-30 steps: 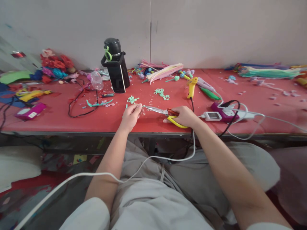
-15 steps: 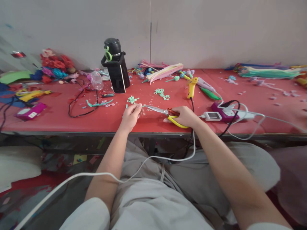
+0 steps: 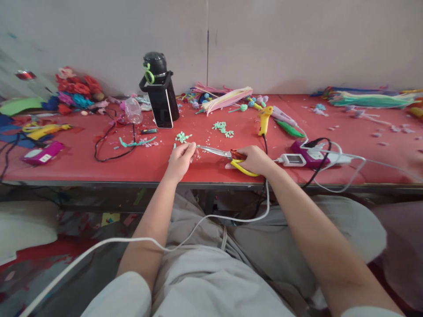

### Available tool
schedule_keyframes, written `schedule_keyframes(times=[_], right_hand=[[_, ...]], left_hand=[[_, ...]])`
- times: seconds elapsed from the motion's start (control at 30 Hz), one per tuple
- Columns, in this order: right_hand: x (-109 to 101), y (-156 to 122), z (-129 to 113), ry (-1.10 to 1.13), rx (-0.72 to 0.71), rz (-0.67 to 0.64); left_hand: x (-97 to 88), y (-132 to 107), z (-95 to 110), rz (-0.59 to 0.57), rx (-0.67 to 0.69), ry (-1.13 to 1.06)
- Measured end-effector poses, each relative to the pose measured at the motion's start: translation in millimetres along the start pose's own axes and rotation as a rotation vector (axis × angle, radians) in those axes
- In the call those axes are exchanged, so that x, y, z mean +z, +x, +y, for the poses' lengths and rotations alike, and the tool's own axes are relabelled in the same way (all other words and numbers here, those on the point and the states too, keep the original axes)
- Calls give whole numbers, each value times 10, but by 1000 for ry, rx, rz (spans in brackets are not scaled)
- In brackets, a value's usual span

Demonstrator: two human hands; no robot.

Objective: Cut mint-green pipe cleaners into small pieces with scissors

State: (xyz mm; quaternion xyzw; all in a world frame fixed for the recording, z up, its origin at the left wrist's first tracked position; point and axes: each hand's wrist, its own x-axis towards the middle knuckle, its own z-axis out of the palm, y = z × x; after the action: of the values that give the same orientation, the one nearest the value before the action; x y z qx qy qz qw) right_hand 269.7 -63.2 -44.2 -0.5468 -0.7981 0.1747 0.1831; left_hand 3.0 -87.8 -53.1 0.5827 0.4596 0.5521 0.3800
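- Red worktop (image 3: 363, 176), strewn with craft supplies from edge to edge.
- Back edge: black flask (image 3: 155, 66), pipe-cleaner bundles (image 3: 228, 99), and paper flowers (image 3: 76, 88) toward the left corner.
- Centre: mint-green snippets (image 3: 223, 128) and a yellow glue gun (image 3: 264, 119).
- Near the front edge, right of centre: white power adapter (image 3: 292, 160) amid trailing cables.

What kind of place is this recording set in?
Probably a handicraft workbench: bundled pipe cleaners and a yellow glue gun lie on the red table, made-up flowers are heaped at the left, and the right hand holds scissors.
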Motion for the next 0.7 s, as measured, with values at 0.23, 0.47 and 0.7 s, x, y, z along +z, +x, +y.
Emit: schedule_keyframes(times=[0.23,0.47,0.7], right_hand=[[0,-8,17,18,-17,7],[1,-31,18,31,-28,5],[7,-28,25,21,-33,-5]], left_hand=[[5,22,-38,0,-10,-12],[14,12,-23,18,7,-5],[17,7,-20,14,7,10]])
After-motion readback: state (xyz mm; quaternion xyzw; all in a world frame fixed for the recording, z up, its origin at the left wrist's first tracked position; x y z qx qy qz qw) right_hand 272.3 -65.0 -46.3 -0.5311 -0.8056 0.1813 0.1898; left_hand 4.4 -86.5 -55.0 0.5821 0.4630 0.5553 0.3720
